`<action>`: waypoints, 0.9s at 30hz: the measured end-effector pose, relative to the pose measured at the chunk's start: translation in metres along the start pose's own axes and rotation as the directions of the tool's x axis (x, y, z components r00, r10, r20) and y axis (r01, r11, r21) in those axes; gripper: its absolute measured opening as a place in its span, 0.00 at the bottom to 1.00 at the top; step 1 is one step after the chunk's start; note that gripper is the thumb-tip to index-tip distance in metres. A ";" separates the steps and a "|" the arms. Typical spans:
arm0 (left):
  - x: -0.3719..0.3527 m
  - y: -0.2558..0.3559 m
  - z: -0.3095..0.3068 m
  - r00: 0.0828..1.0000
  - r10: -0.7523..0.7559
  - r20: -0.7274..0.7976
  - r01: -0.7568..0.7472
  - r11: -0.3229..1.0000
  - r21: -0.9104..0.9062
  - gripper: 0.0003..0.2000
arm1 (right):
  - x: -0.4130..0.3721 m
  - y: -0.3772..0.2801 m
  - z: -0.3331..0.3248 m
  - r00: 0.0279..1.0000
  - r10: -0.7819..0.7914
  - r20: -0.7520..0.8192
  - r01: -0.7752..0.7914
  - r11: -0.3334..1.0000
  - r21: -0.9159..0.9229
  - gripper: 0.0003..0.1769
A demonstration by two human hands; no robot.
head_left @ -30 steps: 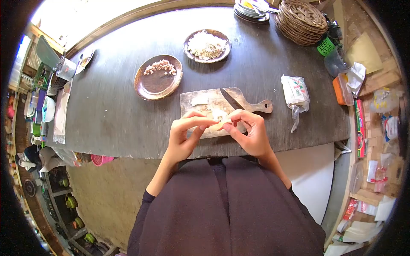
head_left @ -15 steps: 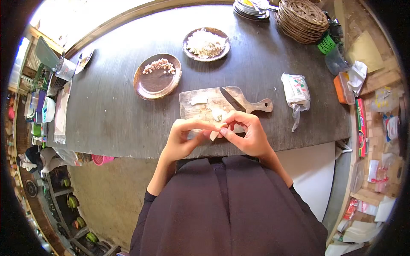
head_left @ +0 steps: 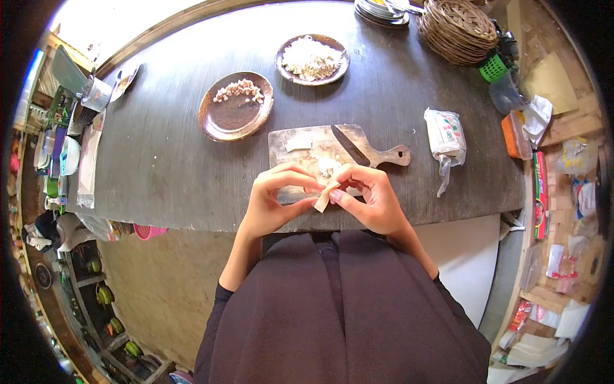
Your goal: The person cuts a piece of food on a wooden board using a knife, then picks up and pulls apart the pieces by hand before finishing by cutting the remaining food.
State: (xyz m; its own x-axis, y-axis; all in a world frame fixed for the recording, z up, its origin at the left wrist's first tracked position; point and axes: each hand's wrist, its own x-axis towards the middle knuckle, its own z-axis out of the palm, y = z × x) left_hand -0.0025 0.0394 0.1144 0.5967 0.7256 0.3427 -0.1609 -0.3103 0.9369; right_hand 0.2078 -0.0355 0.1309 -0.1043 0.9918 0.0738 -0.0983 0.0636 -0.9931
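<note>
Just over the near edge of the wooden cutting board [head_left: 281,157], a small folded dough wrapper [head_left: 323,200] is held between my hands. My right hand [head_left: 368,197] pinches it with thumb and fingers from the right. From the left, the thumb and fingertips of my left hand [head_left: 276,198] close around its edge. On the board lie a flat pale dough piece [head_left: 298,144], a little heap of white shredded filling [head_left: 329,166] and a knife [head_left: 349,146] with a dark blade. The wrapper's inside is hidden by my fingers.
Beyond the board stand a brown plate [head_left: 230,125] with small pinkish chunks and another plate [head_left: 345,69] heaped with white shreds. A white plastic packet [head_left: 445,137] lies to the right. Woven baskets [head_left: 457,32] and stacked plates [head_left: 382,18] stand at the far right.
The wrapper has turned slightly and shows more of its length between my hands. My left fingertips have spread a little. The view has shifted slightly.
</note>
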 end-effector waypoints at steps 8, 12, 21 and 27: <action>-0.002 0.006 0.002 0.998 0.060 -0.009 -0.059 0.995 0.080 0.13 | 0.000 -0.001 0.004 0.998 -0.061 -0.024 0.057 0.992 -0.115 0.04; -0.002 0.012 0.006 0.996 0.084 -0.007 -0.082 0.989 0.127 0.14 | 0.000 -0.003 0.006 0.993 -0.117 -0.032 0.110 0.978 -0.178 0.03; -0.003 0.020 0.009 0.992 0.123 -0.005 -0.119 0.975 0.190 0.15 | -0.003 -0.010 0.008 0.995 -0.099 -0.021 0.095 0.983 -0.157 0.03; 0.000 0.019 0.014 0.989 0.139 -0.058 -0.128 0.978 0.167 0.14 | -0.003 -0.010 0.007 0.988 -0.153 -0.035 0.143 0.971 -0.193 0.04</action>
State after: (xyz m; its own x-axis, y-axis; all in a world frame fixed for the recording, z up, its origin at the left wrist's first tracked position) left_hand 0.0059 0.0248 0.1317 0.5215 0.7099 0.4733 -0.1019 -0.4989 0.8607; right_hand 0.2022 -0.0402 0.1414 -0.0529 0.9738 0.2212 0.0809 0.2249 -0.9710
